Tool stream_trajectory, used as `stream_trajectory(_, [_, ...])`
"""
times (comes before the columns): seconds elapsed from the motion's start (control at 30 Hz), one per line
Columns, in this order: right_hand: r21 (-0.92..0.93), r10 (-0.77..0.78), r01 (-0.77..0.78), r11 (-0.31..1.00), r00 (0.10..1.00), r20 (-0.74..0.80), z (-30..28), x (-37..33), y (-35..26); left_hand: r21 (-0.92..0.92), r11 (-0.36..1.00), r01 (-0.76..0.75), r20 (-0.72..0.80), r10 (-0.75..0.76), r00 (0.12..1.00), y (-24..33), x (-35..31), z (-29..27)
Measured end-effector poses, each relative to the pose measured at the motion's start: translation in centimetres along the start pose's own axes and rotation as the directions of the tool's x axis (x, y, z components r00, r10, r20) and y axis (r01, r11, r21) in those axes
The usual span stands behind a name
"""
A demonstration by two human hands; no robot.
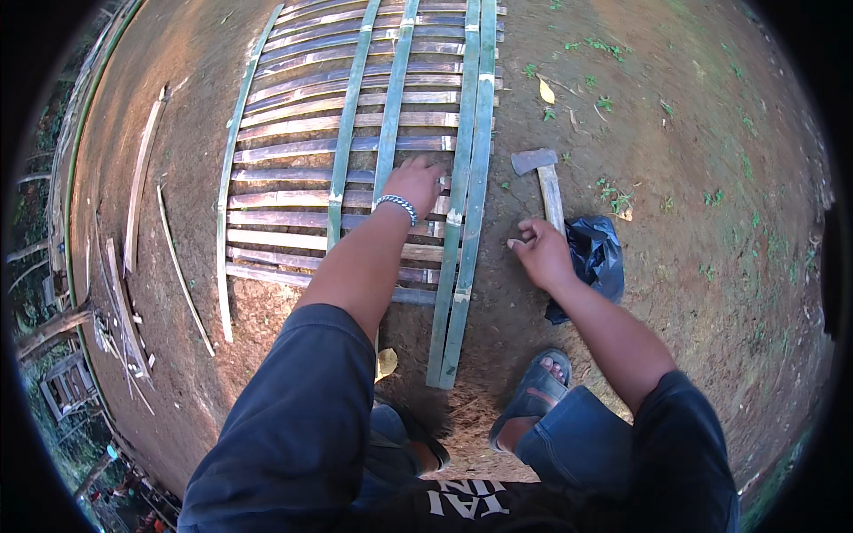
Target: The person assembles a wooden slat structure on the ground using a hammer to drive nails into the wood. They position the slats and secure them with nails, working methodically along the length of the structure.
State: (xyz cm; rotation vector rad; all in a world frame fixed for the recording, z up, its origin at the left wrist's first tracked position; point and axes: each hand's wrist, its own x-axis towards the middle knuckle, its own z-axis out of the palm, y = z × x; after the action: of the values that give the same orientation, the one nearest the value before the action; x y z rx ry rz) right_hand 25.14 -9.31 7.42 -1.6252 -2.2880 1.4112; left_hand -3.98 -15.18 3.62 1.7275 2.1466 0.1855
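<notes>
A lattice of split bamboo lies on the ground before me, its thin slats (267, 240) crossing long green bamboo strips (348, 115). My left hand (416, 185), with a braided silver bracelet at the wrist, bends its fingers down over a slat near the right-hand strips; the fingertips are partly hidden. Right of the lattice, my right hand (542, 255) is held with fingers curled toward the thumb. Whatever it may pinch is too small to make out. Just beyond it lies a hatchet (536, 162) with a wooden handle, and a black plastic bag (597, 258) sits beside that hand.
Loose bamboo strips (142, 186) and thin offcuts (124, 306) lie on the bare earth at left. A yellow leaf (386, 363) rests near my feet. My sandalled foot (538, 391) stands close to the lattice's near end. Small weeds (609, 191) grow at right.
</notes>
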Motion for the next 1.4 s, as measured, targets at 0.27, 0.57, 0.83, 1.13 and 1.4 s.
stream_trajectory(0.27, [-0.007,-0.044,0.045,0.999,0.919,-0.392,2.4,-3.9,1.2,-0.068,0.985,-0.157,-0.001,0.157,0.988,-4.0,0.5,1.9])
stream_trajectory(0.57, [-0.304,0.09,-0.225,0.926,0.912,-0.4,-0.6,-3.5,5.0,-0.124,0.959,-0.255,-0.119,0.241,0.963,-3.4,0.4,2.7])
stream_trajectory(0.83, [-0.495,0.166,-0.263,0.828,0.959,-0.231,-1.2,-2.7,3.0,-0.228,0.95,-0.213,-0.074,0.201,0.977,-4.0,1.4,2.5])
stream_trajectory(1.13, [0.042,0.119,-0.112,0.993,0.968,-0.221,0.1,-3.1,3.4,-0.274,0.944,-0.186,-0.034,0.183,0.982,-3.7,1.6,2.5])
stream_trajectory(1.4, [0.45,0.305,-0.251,0.857,0.951,-0.05,8.6,-5.9,-1.3,-0.216,0.933,-0.287,-0.128,0.265,0.956,-5.0,0.9,2.8])
